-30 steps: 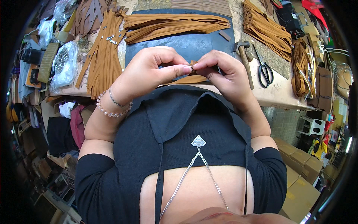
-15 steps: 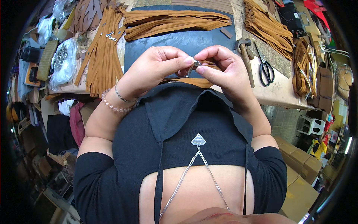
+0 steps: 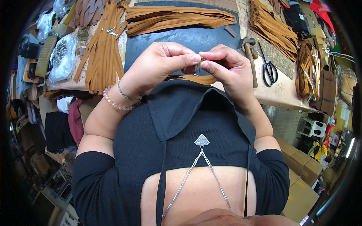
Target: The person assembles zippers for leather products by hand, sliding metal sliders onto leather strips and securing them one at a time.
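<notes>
Both my hands meet over the near edge of the dark board, with fingertips almost touching. My left hand [image 3: 166, 64] pinches a small silver zipper slider [image 3: 197, 69] whose pull hangs down between the hands. Opposite it, my right hand [image 3: 230, 64] is closed in a pinch at the slider, its fingers mostly hiding what they grip. A brown zipper tape [image 3: 205, 79] runs beneath the hands along the table's near edge; whether it passes into the right fingers is hidden.
Brown zipper strips [image 3: 181, 18] lie across the dark board [image 3: 162, 41]. More strips [image 3: 103, 52] with loose metal pulls [image 3: 111, 31] hang over the left edge. On the right are a hammer [image 3: 249, 56], black-handled scissors [image 3: 270, 73] and bundled zippers [image 3: 273, 22].
My right fingers have moved closer to the left ones and closed in at the slider. The brown tape that showed between the right fingers is now hidden there.
</notes>
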A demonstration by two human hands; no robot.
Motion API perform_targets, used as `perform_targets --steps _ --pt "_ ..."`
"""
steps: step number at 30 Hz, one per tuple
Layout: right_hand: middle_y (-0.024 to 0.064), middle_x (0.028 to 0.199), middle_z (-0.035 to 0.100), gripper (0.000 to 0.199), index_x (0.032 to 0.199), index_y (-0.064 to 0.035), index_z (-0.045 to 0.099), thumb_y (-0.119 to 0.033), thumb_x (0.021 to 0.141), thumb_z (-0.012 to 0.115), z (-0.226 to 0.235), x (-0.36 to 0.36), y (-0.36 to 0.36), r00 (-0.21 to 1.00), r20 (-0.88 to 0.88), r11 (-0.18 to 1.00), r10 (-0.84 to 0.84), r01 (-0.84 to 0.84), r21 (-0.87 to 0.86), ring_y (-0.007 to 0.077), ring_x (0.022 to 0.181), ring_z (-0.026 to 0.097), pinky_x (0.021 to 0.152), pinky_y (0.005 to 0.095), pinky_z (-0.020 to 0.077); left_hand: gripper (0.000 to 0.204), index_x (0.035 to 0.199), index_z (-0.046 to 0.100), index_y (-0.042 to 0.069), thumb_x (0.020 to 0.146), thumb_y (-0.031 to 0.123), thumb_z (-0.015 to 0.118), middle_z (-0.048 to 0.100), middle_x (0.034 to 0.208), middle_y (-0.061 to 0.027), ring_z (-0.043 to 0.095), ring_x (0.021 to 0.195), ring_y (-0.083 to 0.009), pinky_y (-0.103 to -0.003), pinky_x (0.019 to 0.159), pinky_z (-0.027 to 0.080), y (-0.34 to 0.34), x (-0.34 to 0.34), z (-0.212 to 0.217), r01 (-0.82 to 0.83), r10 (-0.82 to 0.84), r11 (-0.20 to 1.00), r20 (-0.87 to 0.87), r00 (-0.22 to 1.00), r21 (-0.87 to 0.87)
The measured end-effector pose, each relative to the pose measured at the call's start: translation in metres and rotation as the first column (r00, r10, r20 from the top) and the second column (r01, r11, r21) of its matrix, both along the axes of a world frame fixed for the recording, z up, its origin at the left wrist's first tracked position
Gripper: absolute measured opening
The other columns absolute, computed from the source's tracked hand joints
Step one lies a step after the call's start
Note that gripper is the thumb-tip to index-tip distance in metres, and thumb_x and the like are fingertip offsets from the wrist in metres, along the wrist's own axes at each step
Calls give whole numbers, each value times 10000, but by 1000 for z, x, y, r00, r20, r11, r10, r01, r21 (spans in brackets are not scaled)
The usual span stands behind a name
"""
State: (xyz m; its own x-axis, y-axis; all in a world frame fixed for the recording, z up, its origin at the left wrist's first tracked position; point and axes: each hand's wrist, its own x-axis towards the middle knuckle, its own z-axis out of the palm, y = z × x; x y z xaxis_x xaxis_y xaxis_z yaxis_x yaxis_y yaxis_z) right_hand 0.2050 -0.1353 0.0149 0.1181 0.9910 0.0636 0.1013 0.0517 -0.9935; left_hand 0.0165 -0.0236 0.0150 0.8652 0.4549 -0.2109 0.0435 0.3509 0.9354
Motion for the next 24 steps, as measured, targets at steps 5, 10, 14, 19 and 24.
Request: perform_targets --steps 5,10,14,19,24 --pt "51 1001 672 204 1093 14 693 -39 898 664 10 0 -1 947 -319 997 20 -41 -61 124 966 626 900 255 480 214 967 705 -3 954 202 647 653 881 -32 594 841 -106 -257 802 493 2 0 2 -29 27 996 28 999 88" --pt "57 1062 660 203 1107 5 680 -34 910 645 12 -2 -3 980 -196 999 28 -36 -36 125 983 622 907 256 478 196 978 697 -6 950 182 650 656 924 -33 597 878 -101 -260 831 490 3 -2 6 -33 28 985 29 999 171" --pt "42 1035 643 164 1044 -12 640 -1 882 666 15 -7 -6 982 -182 999 -42 39 -23 101 955 615 865 245 489 146 980 682 -9 914 122 689 655 955 -34 602 903 -100 -251 838 491 0 -3 12 -70 82 982 -59 995 175" --pt "33 965 623 134 972 -26 620 37 861 659 7 -4 -7 998 -12 995 -60 60 84 89 906 605 816 231 483 124 965 676 -10 883 73 716 642 955 -29 606 911 -99 -236 829 496 0 -4 10 -67 71 967 -8 997 245" --pt "41 933 618 156 940 -31 632 80 830 640 4 -4 -7 999 34 968 -4 -5 250 103 855 590 776 225 467 115 968 677 -9 876 49 714 628 971 -28 605 913 -96 -224 816 499 -3 -6 14 -72 67 994 73 995 80"
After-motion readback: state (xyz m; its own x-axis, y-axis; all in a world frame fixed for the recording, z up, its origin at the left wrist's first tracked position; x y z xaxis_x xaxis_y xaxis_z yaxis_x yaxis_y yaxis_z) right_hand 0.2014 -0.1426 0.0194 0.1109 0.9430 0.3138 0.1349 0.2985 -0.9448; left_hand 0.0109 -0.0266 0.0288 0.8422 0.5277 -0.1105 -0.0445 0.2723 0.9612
